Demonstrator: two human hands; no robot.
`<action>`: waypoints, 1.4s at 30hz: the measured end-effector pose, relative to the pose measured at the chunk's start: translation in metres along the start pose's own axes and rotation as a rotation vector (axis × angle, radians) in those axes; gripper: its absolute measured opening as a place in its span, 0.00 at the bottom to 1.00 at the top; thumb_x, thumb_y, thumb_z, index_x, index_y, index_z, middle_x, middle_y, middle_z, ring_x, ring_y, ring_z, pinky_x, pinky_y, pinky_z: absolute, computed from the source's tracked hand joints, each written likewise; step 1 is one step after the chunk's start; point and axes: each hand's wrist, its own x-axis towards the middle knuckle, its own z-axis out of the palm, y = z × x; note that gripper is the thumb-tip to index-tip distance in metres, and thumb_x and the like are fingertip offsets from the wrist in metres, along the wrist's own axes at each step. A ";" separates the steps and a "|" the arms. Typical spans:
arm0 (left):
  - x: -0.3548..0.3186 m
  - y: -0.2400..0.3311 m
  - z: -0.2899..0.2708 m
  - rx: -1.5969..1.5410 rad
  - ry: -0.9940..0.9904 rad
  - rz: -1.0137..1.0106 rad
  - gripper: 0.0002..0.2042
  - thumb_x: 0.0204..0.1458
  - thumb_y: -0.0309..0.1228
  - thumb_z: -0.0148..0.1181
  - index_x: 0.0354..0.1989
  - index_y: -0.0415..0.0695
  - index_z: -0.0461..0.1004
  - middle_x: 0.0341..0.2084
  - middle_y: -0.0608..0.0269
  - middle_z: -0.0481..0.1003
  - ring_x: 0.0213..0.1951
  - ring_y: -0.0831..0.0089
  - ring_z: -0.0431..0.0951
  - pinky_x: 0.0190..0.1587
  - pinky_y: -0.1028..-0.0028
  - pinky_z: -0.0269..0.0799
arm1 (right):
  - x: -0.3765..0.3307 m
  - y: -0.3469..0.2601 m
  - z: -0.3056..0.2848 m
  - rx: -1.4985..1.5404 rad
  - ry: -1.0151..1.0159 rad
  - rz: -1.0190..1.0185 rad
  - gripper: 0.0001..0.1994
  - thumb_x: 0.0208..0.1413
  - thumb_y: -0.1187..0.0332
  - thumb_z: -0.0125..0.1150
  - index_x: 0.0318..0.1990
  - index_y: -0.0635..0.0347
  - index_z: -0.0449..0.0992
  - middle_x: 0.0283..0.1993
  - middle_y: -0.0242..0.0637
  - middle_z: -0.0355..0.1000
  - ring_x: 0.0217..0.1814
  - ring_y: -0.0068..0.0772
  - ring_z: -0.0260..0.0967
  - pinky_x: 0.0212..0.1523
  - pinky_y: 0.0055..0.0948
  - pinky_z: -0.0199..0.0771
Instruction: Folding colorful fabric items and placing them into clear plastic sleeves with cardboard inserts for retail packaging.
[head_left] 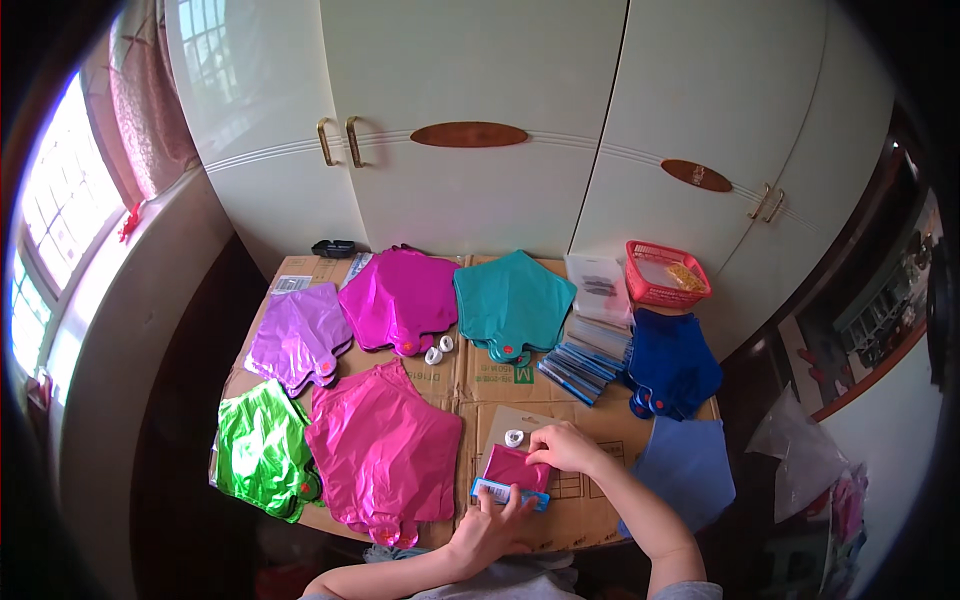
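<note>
Pinching folded foil (512, 463), the right hand (563, 447) may crease it if the left hand (486, 531), spread on the near strip (498, 491), slips.

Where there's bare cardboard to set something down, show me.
Bare cardboard lies below the teal foil, right of the large pink foil, and between the blue packets and right hand. Left and far edges are crowded.
</note>
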 end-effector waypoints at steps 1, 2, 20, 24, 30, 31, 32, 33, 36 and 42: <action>0.001 -0.001 -0.002 -0.013 -0.016 0.007 0.44 0.43 0.66 0.53 0.67 0.56 0.56 0.59 0.53 0.60 0.45 0.37 0.71 0.30 0.62 0.78 | 0.001 0.001 0.000 -0.027 0.001 -0.018 0.11 0.45 0.62 0.69 0.27 0.59 0.78 0.28 0.42 0.76 0.34 0.43 0.75 0.36 0.38 0.72; 0.002 -0.002 -0.005 -0.026 -0.032 0.014 0.44 0.43 0.66 0.54 0.67 0.56 0.56 0.59 0.54 0.60 0.45 0.36 0.71 0.31 0.61 0.78 | 0.002 0.003 0.000 -0.055 0.002 -0.037 0.11 0.46 0.62 0.69 0.28 0.60 0.77 0.28 0.41 0.76 0.33 0.41 0.75 0.35 0.36 0.73; 0.001 -0.002 -0.005 -0.025 -0.038 0.030 0.45 0.44 0.66 0.51 0.69 0.54 0.52 0.61 0.54 0.60 0.46 0.32 0.70 0.35 0.59 0.79 | 0.019 -0.011 -0.004 0.082 -0.070 -0.158 0.12 0.46 0.66 0.68 0.38 0.59 0.76 0.42 0.42 0.69 0.42 0.39 0.72 0.46 0.34 0.72; 0.000 0.000 -0.003 0.003 -0.037 0.033 0.45 0.45 0.66 0.52 0.69 0.54 0.52 0.61 0.53 0.60 0.46 0.32 0.70 0.34 0.60 0.79 | 0.017 -0.002 -0.006 -0.016 -0.223 -0.178 0.11 0.47 0.68 0.66 0.38 0.60 0.76 0.38 0.39 0.74 0.40 0.34 0.74 0.43 0.30 0.73; 0.001 -0.002 0.008 -0.014 0.038 0.046 0.43 0.45 0.67 0.50 0.68 0.56 0.55 0.59 0.52 0.62 0.44 0.30 0.70 0.30 0.57 0.79 | 0.007 -0.008 -0.006 0.226 -0.185 0.020 0.08 0.48 0.70 0.63 0.35 0.62 0.77 0.32 0.37 0.78 0.34 0.26 0.75 0.37 0.26 0.74; 0.001 -0.002 0.009 -0.015 0.037 0.046 0.43 0.45 0.67 0.50 0.68 0.56 0.55 0.59 0.52 0.62 0.44 0.30 0.70 0.30 0.57 0.79 | 0.008 -0.008 -0.004 0.257 -0.179 0.055 0.08 0.48 0.70 0.63 0.36 0.62 0.78 0.32 0.37 0.78 0.33 0.26 0.75 0.37 0.26 0.74; 0.001 -0.001 0.010 -0.015 0.036 0.046 0.43 0.45 0.67 0.50 0.68 0.56 0.55 0.59 0.52 0.62 0.44 0.30 0.70 0.30 0.57 0.79 | 0.008 -0.007 0.000 0.288 -0.172 0.089 0.08 0.48 0.70 0.63 0.36 0.62 0.78 0.31 0.37 0.78 0.32 0.25 0.74 0.36 0.26 0.74; 0.000 -0.001 0.010 -0.016 0.037 0.047 0.43 0.45 0.67 0.50 0.68 0.56 0.55 0.59 0.53 0.62 0.44 0.30 0.70 0.30 0.57 0.79 | 0.009 -0.005 0.003 0.318 -0.165 0.125 0.08 0.48 0.70 0.63 0.36 0.62 0.79 0.30 0.36 0.78 0.31 0.25 0.74 0.36 0.26 0.73; 0.001 0.000 0.007 0.023 0.040 0.055 0.43 0.44 0.67 0.51 0.67 0.56 0.56 0.59 0.53 0.62 0.43 0.31 0.71 0.30 0.57 0.79 | 0.012 0.017 0.019 0.434 -0.203 0.119 0.09 0.49 0.68 0.62 0.36 0.61 0.80 0.30 0.37 0.78 0.30 0.23 0.73 0.33 0.26 0.73; 0.000 -0.001 -0.002 0.023 -0.031 0.041 0.45 0.45 0.66 0.51 0.69 0.52 0.52 0.62 0.54 0.59 0.47 0.32 0.70 0.34 0.60 0.79 | 0.008 0.013 -0.004 0.104 -0.183 0.175 0.12 0.51 0.59 0.64 0.34 0.59 0.82 0.28 0.43 0.78 0.27 0.33 0.73 0.32 0.31 0.71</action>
